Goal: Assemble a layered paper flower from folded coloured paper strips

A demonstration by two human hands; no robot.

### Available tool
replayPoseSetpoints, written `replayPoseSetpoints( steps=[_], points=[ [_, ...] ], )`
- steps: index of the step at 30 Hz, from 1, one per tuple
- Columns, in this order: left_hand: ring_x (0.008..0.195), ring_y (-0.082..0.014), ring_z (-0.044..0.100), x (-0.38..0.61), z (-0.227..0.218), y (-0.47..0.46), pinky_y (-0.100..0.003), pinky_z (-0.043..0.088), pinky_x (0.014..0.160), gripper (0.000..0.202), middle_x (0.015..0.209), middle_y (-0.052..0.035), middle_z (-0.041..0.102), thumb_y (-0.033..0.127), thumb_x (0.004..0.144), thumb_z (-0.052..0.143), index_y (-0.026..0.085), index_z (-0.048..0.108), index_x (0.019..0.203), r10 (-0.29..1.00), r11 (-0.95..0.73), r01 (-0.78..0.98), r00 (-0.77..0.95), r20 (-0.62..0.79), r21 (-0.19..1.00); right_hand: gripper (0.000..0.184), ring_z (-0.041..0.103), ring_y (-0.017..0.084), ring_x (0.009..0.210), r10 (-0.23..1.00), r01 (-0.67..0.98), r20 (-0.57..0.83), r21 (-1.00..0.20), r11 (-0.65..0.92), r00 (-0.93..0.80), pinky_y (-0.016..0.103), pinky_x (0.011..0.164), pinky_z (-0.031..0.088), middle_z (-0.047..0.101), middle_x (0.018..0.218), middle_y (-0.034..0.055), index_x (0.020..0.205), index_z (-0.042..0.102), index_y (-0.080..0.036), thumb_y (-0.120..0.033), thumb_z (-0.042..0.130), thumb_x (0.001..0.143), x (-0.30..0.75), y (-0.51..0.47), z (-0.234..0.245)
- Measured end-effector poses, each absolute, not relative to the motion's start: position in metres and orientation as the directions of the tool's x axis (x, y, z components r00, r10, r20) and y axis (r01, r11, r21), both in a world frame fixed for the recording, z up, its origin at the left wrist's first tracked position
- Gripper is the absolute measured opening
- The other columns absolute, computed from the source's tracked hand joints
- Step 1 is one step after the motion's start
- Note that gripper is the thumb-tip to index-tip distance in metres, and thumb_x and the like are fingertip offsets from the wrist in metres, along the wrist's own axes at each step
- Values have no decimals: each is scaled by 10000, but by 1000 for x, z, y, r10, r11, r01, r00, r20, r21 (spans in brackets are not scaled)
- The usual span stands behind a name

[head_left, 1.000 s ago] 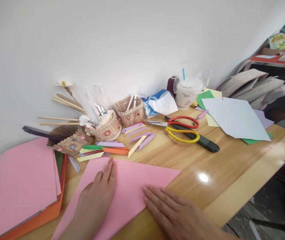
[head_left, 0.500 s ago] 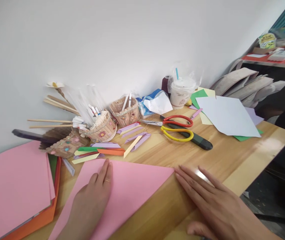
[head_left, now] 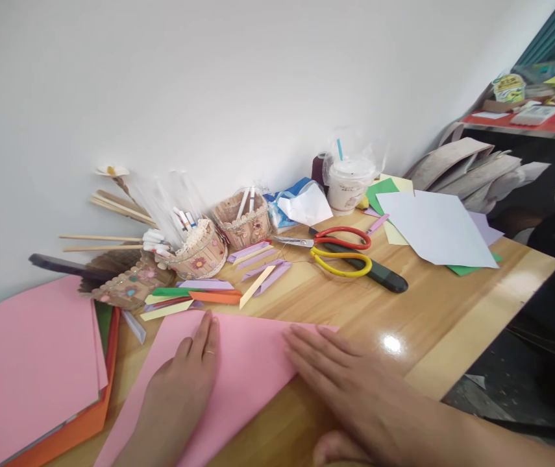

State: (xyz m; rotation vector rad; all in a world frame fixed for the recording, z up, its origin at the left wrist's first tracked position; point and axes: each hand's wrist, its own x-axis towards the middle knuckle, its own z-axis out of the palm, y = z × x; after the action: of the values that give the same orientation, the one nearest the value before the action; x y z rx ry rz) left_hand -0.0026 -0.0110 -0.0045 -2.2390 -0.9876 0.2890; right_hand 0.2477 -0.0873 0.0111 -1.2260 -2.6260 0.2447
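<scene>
A pink sheet of paper, folded into a triangle, lies flat on the wooden table in front of me. My left hand rests on its left part, fingers stretched forward with the fingertips near the top edge. My right hand lies flat over the paper's right corner, its fingers extended and reaching over the slanting lower edge. The tip of that corner shows just beyond the fingers. Just past the paper are several folded colored paper strips.
Scissors with red and yellow handles lie over a dark cutter. Behind stand decorated holders with sticks and pens, and a lidded cup. Pink sheets are stacked at left; pale paper lies at right, near the table's edge.
My right hand has slid left from the paper's right tip onto the paper along its slanting edge. My left hand stays in place. The view has shifted slightly.
</scene>
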Motion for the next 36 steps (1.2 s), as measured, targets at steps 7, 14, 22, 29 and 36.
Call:
replayPoseSetpoints(
  steps=[7, 14, 22, 29, 36],
  points=[
    [646, -147, 623, -1, -2, -10, -200, 500, 384, 542, 1237, -84, 569, -106, 722, 333, 111, 597, 1142, 674, -481, 532, 733, 93, -697, 814, 122, 229, 1364, 689, 581, 1, -537, 612, -725, 374, 1124, 121, 172, 1468, 188, 1407, 198, -19, -567, 400, 840, 234, -68, 10],
    [643, -145, 621, -1, 0, -12, -212, 512, 405, 567, 1252, -74, 562, -115, 710, 331, 130, 593, 1149, 705, -479, 546, 706, 70, -687, 880, 125, 230, 1364, 734, 647, -40, -506, 571, -678, 374, 1114, 175, 138, 1475, 187, 1421, 140, -41, -563, 480, 799, 258, -80, 4],
    [731, -148, 654, -11, 8, -5, -211, 525, 430, 575, 1329, -94, 490, -77, 728, 328, 130, 520, 1229, 783, -491, 658, 620, 43, -571, 974, 162, 285, 1355, 735, 679, 23, -367, 636, -677, 437, 1081, 251, 144, 1476, 206, 1432, 107, -75, -596, 542, 734, 275, -86, -12],
    [1270, -207, 380, 14, 24, -55, -302, 404, 962, 410, 1379, -54, 442, 191, 877, 361, 149, 472, 1269, 475, -747, 524, 851, 223, -409, 980, 225, 382, 1320, 710, 674, 12, -302, 674, -704, 545, 989, 327, 235, 1444, 256, 1403, 287, -157, -745, 472, 641, 271, -80, -17],
    [1192, -254, 458, 68, -34, -97, -329, 314, 994, 732, 1258, -168, 544, 598, 852, 175, 49, 527, 1186, 511, -730, 631, 758, 404, -261, 999, 364, 396, 1245, 655, 654, 155, -60, 754, -740, 501, 930, 371, 371, 1349, 317, 1284, 469, -58, -786, 451, 600, 269, -81, -30]
  ],
)
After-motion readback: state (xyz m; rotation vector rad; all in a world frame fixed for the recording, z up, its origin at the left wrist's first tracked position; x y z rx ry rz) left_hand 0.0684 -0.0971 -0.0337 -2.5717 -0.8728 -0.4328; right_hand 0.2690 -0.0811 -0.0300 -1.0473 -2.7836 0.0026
